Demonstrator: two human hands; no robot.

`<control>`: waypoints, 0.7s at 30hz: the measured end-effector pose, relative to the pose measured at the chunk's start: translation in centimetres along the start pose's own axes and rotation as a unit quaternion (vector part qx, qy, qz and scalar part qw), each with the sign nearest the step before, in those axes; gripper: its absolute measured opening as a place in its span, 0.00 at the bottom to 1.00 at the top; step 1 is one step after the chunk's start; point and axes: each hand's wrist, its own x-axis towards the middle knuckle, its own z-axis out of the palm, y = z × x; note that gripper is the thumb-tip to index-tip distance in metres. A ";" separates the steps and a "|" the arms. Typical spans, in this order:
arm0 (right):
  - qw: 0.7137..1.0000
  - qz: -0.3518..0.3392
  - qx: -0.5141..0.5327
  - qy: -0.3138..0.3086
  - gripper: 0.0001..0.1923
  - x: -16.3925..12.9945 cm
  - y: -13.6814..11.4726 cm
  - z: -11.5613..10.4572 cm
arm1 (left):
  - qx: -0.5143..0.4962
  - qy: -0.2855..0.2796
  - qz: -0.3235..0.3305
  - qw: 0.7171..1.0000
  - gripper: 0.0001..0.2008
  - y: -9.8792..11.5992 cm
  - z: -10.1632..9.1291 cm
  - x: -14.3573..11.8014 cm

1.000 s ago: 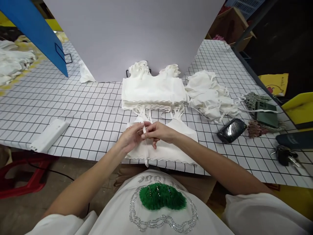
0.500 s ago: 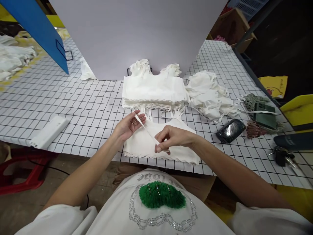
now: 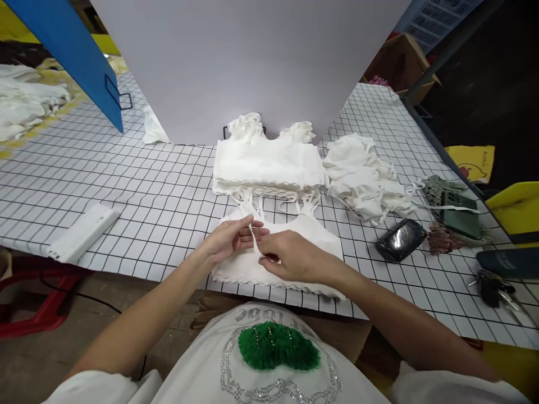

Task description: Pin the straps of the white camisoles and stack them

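Both hands drop back onto the white top (image 3: 314,235): left hand (image 3: 231,240) and right hand (image 3: 295,258) pinch its strap (image 3: 254,240), now slack after being pulled taut.

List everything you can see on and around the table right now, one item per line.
strap: one, white, pinched between both hands
garment: one, white, flat at the near table edge under the hands
folded stack: one, white, behind the garment
loose pile: one, white, right of the stack
table: one, white with black grid
board: one, pale grey, upright behind the stack
blue panel: one, far left
white bar: one, left near edge
black pouch: one, right
green case: one, right
keys: one bunch, far right
left hand: one, on the strap
right hand: one, on the strap
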 end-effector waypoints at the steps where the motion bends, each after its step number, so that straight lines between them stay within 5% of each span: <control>1: 1.000 0.009 -0.019 -0.007 0.10 -0.3 -0.2 0.3 | -0.012 0.001 0.014 1.000 0.11 -0.1 0.3 0.0; 3: 0.998 0.054 0.026 0.011 0.03 -0.4 0.1 0.8 | -0.027 -0.002 0.039 0.999 0.09 -0.3 0.7 0.1; 7: 0.940 0.135 0.301 0.089 0.19 1.5 2.5 1.8 | -0.008 -0.028 0.061 0.998 0.12 -0.4 0.8 0.2; 10: 0.896 0.115 0.427 0.041 0.26 2.7 3.7 2.3 | 0.006 -0.035 0.069 0.997 0.15 -0.2 0.6 0.3; 16: 0.953 0.049 0.296 -0.028 0.19 0.3 3.0 2.0 | -0.022 0.022 0.115 0.993 0.09 0.8 0.0 1.1; 21: 0.923 0.065 0.375 -0.057 0.19 -0.1 2.9 0.8 | -0.017 0.042 0.105 0.993 0.11 2.2 -0.8 2.3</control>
